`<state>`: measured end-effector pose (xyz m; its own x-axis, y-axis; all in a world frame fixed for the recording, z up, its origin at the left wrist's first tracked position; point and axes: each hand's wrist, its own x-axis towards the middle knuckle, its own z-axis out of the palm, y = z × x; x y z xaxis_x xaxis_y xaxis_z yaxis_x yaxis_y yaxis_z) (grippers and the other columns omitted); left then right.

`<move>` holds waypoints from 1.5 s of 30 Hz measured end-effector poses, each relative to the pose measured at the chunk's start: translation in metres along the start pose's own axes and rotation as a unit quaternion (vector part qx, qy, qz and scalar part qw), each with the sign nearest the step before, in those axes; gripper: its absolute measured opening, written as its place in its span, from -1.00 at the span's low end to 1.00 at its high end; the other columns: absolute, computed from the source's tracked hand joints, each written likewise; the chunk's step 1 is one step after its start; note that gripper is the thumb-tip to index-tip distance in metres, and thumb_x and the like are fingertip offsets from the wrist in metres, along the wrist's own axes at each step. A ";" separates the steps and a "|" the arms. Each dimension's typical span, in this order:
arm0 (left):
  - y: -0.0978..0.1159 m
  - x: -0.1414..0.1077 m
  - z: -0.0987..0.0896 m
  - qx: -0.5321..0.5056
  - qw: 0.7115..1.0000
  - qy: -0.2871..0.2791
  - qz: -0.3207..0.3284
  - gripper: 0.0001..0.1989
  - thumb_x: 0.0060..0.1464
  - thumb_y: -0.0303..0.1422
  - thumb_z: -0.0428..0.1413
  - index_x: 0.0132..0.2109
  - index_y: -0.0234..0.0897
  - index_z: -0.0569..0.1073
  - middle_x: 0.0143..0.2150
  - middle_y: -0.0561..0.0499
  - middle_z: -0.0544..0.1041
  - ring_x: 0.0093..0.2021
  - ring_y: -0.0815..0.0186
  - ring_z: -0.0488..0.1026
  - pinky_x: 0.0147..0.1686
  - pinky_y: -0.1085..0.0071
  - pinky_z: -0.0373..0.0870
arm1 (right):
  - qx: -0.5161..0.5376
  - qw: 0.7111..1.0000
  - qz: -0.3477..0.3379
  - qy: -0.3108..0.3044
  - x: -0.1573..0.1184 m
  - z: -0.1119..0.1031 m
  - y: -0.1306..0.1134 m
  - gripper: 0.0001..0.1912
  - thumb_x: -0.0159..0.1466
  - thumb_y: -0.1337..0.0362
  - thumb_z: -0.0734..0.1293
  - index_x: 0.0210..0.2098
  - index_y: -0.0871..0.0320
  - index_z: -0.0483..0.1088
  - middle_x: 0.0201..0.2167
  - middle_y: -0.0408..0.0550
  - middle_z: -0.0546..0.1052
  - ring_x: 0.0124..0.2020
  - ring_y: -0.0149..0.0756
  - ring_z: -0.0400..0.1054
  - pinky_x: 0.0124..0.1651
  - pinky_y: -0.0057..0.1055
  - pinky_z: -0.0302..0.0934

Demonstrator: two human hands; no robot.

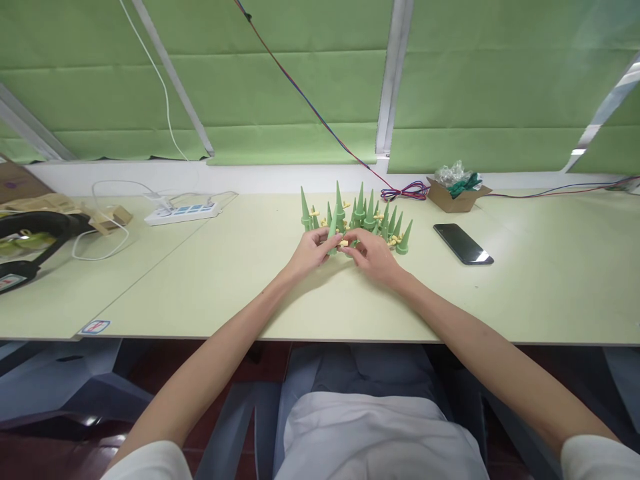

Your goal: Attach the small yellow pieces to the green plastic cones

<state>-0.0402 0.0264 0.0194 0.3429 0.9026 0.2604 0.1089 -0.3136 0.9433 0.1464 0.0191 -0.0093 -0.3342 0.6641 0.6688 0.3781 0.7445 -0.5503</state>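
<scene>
Several pointed green cones (pixel 360 205) stand upright in a cluster on the pale table, with small yellow pieces (pixel 393 240) among them. At the cluster's front edge my left hand (pixel 313 250) has its fingers closed round one green cone (pixel 333 227), which points up. My right hand (pixel 370 253) is just to the right, its fingertips pinched on a small yellow piece (pixel 343 243) against that cone. The fingertips of both hands nearly meet, and they partly hide the cone's lower part.
A black phone (pixel 463 244) lies to the right. Behind it sit a small cardboard box (pixel 457 199) with plastic wrap and a coiled red-blue cable (pixel 406 191). At the left are a white power strip (pixel 183 213), a white cord and a black object (pixel 37 243).
</scene>
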 end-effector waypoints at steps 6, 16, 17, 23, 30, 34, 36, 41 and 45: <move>0.000 -0.001 0.000 0.004 1.000 -0.006 0.000 -0.60 0.07 -0.05 0.24 -0.39 -0.30 0.37 -0.48 0.15 0.10 -0.57 0.52 0.02 -0.64 0.48 -0.01 | -0.017 1.000 -0.012 0.013 0.000 -0.001 -0.002 -0.87 0.39 0.20 0.26 -0.21 0.12 0.37 -0.35 -0.06 0.51 -0.48 -0.34 0.30 -0.34 -0.38 0.19; -0.001 -0.001 0.000 0.022 1.000 -0.007 0.011 -0.62 0.07 -0.05 0.24 -0.37 -0.30 0.42 -0.46 0.11 0.21 -0.56 0.51 0.04 -0.62 0.47 0.00 | -0.039 0.999 -0.012 0.008 0.001 0.000 -0.002 -0.70 0.43 0.09 0.21 -0.34 0.12 0.35 -0.50 -0.12 0.43 -0.50 -0.34 0.22 -0.35 -0.39 0.13; -0.001 -0.002 0.000 0.025 1.000 -0.004 0.013 -0.62 0.06 -0.05 0.25 -0.38 -0.30 0.41 -0.46 0.11 0.23 -0.56 0.51 0.04 -0.62 0.46 0.00 | -0.039 0.999 -0.012 0.005 0.001 0.000 -0.002 -0.69 0.43 0.08 0.20 -0.36 0.12 0.34 -0.51 -0.12 0.42 -0.51 -0.34 0.22 -0.35 -0.39 0.12; 0.001 -0.002 0.001 0.035 0.999 -0.003 0.014 -0.63 0.07 -0.07 0.24 -0.38 -0.30 0.41 -0.46 0.11 0.20 -0.55 0.49 0.03 -0.61 0.47 0.00 | -0.051 0.998 -0.004 -0.020 0.001 0.000 -0.001 -0.60 0.47 0.07 0.13 -0.42 0.12 0.29 -0.52 -0.11 0.43 -0.49 -0.34 0.24 -0.34 -0.38 0.09; -0.001 -0.001 0.000 0.026 1.000 0.001 0.012 -0.62 0.07 -0.06 0.25 -0.39 -0.29 0.40 -0.49 0.14 0.13 -0.57 0.51 0.02 -0.63 0.46 -0.01 | -0.044 0.999 0.014 -0.023 0.001 -0.001 -0.003 -0.60 0.47 0.05 0.14 -0.40 0.13 0.34 -0.52 -0.12 0.44 -0.50 -0.35 0.25 -0.35 -0.39 0.10; 0.000 0.000 0.000 0.006 1.000 0.011 -0.002 -0.58 0.05 -0.02 0.25 -0.41 -0.29 0.37 -0.50 0.15 0.11 -0.59 0.52 0.01 -0.64 0.46 -0.05 | -0.035 0.999 0.009 -0.008 0.000 0.000 0.001 -0.76 0.42 0.09 0.25 -0.14 0.12 0.40 -0.35 -0.09 0.51 -0.51 -0.37 0.26 -0.34 -0.39 0.15; 0.000 0.000 0.000 -0.001 1.000 0.012 -0.005 -0.58 0.05 -0.01 0.25 -0.40 -0.29 0.38 -0.49 0.14 0.14 -0.59 0.52 0.02 -0.64 0.46 -0.05 | -0.026 1.000 0.000 -0.006 0.000 0.001 0.002 -0.79 0.41 0.13 0.25 -0.08 0.12 0.39 -0.27 -0.06 0.52 -0.52 -0.38 0.26 -0.33 -0.38 0.17; 0.000 -0.001 0.001 0.006 1.000 0.001 -0.007 -0.60 0.07 -0.01 0.24 -0.35 -0.30 0.43 -0.47 0.13 0.18 -0.58 0.52 0.03 -0.63 0.45 -0.05 | -0.016 1.000 -0.005 0.013 -0.001 0.000 0.002 -0.88 0.39 0.21 0.26 -0.16 0.11 0.38 -0.29 -0.05 0.51 -0.47 -0.33 0.32 -0.30 -0.36 0.20; 0.000 -0.001 0.001 0.018 1.000 -0.004 -0.003 -0.60 0.08 -0.02 0.23 -0.34 -0.30 0.45 -0.48 0.14 0.15 -0.58 0.52 0.03 -0.62 0.44 -0.03 | -0.017 0.999 -0.021 0.022 0.000 -0.001 0.000 -0.92 0.38 0.27 0.27 -0.24 0.12 0.38 -0.38 -0.09 0.51 -0.43 -0.31 0.34 -0.29 -0.37 0.20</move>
<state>-0.0396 0.0254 0.0186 0.3496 0.9019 0.2536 0.1443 -0.3193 0.9366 0.1469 0.0193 -0.0091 -0.3127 0.6284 0.7123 0.3938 0.7682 -0.5048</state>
